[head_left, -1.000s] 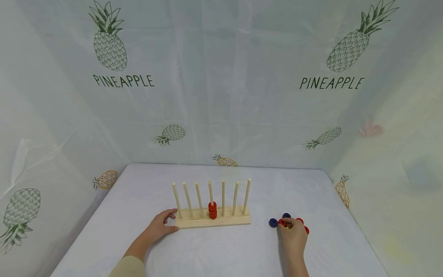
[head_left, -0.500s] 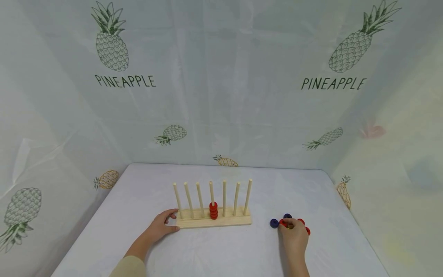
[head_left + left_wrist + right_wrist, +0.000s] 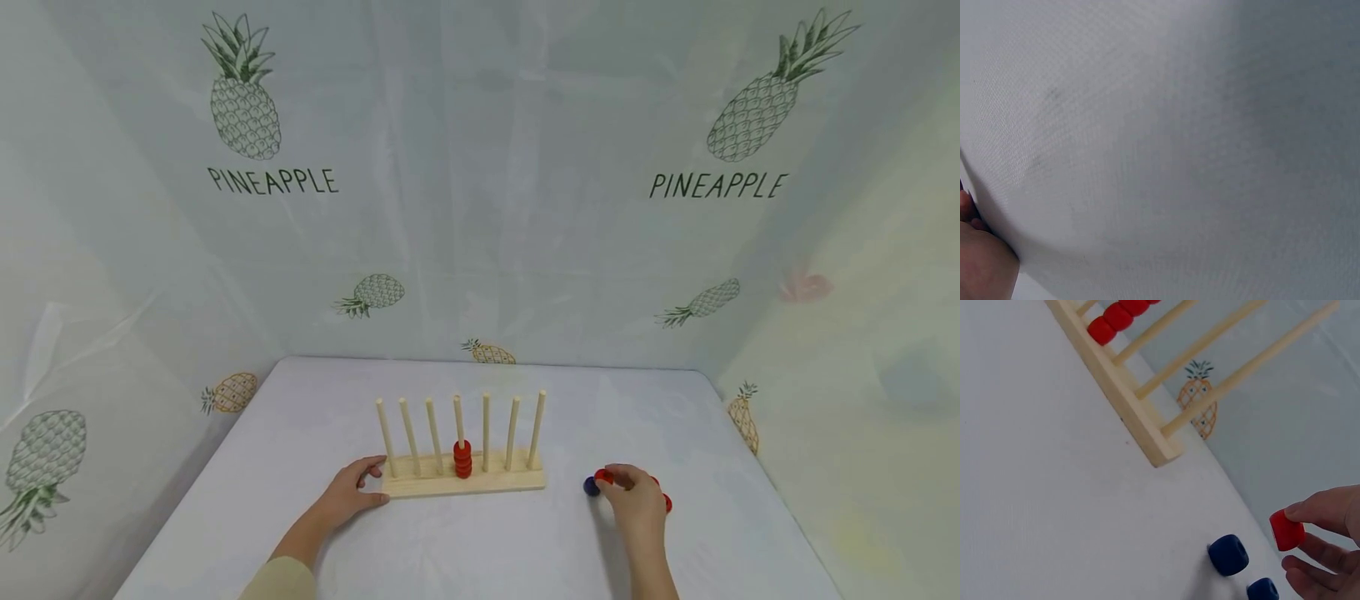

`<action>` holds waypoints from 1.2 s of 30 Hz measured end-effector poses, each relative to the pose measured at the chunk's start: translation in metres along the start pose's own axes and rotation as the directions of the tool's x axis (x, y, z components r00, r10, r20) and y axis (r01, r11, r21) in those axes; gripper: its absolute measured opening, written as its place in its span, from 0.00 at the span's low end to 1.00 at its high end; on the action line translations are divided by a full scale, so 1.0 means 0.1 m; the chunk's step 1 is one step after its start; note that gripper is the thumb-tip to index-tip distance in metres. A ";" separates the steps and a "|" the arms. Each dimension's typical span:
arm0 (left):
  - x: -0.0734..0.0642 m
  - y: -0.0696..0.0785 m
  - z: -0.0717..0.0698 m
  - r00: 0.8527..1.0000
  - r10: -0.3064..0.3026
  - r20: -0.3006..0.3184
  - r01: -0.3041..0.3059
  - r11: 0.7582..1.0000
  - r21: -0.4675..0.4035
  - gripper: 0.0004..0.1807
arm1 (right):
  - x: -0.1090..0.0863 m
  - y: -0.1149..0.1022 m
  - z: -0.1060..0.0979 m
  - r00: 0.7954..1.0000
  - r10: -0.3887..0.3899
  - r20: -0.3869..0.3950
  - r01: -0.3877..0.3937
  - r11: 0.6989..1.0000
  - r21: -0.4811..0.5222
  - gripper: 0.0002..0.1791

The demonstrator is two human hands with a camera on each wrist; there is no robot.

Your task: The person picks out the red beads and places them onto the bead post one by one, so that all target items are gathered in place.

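Observation:
A wooden peg rack (image 3: 420, 485) stands on the table, its upright pegs in a row. Several red beads (image 3: 462, 460) are stacked on the middle peg. My left hand (image 3: 350, 495) holds the rack's left end, thumb at the front corner and fingers at the back; the left wrist view shows only part of this hand (image 3: 985, 265). To the right of the rack, my right hand (image 3: 636, 500) pinches a loose red bead (image 3: 1287, 530) between thumb and finger, lifted off the table. Just below it lies a blue bead (image 3: 1229, 555), with another blue bead (image 3: 1264, 590) close by.
More red beads (image 3: 667, 502) lie beyond the right hand, partly hidden by it. The table (image 3: 480, 550) is white and bounded by hanging pineapple-print sheets (image 3: 480, 208) at the back and sides.
My right hand has picked up the red bead from the group and raised it slightly, moving a little left. The left hand stays at the rack's end.

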State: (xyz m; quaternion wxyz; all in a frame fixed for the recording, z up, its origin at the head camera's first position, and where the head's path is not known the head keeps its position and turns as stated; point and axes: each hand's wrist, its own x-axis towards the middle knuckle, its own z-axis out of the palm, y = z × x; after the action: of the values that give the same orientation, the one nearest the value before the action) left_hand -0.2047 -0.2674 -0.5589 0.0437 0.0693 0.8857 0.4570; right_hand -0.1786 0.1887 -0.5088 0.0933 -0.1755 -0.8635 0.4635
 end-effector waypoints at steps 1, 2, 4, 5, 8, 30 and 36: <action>0.00 -0.01 0.00 1.000 0.002 0.000 -0.002 1.000 0.000 0.38 | -0.01 -0.03 -0.01 1.000 0.003 0.012 -0.003 1.000 0.005 0.15; 0.01 -0.03 0.00 1.000 0.005 0.001 -0.005 1.000 0.002 0.38 | -0.03 -0.06 -0.01 1.000 0.007 0.018 -0.007 1.000 0.005 0.15; 0.02 -0.05 0.01 1.000 0.008 0.001 -0.008 1.000 0.003 0.38 | -0.06 -0.12 -0.01 0.999 0.021 0.027 -0.022 1.000 0.019 0.16; 0.02 -0.06 0.01 1.000 0.011 0.001 -0.011 1.000 0.002 0.38 | -0.07 -0.15 0.00 0.999 0.027 0.030 -0.027 0.999 0.023 0.15; 0.01 -0.06 0.01 1.000 0.015 -0.003 -0.015 1.000 -0.003 0.38 | -0.12 -0.25 0.03 0.998 0.043 0.038 -0.044 0.999 0.026 0.16; -0.02 -0.03 0.02 0.999 0.031 -0.016 -0.030 1.000 0.008 0.37 | -0.37 -0.86 0.17 0.977 -0.139 0.160 0.118 0.984 0.135 0.17; -0.02 -0.02 0.01 0.999 0.041 -0.012 -0.041 0.999 0.012 0.37 | -0.37 -0.98 0.21 0.950 -0.260 0.173 0.230 0.957 0.176 0.14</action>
State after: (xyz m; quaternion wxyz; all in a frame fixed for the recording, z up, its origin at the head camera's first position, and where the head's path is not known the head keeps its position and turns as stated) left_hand -0.2024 -0.2682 -0.5613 0.0284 0.0847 0.8870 0.4531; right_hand -0.1726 0.1086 -0.4384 0.0788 -0.0130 -0.8454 0.5282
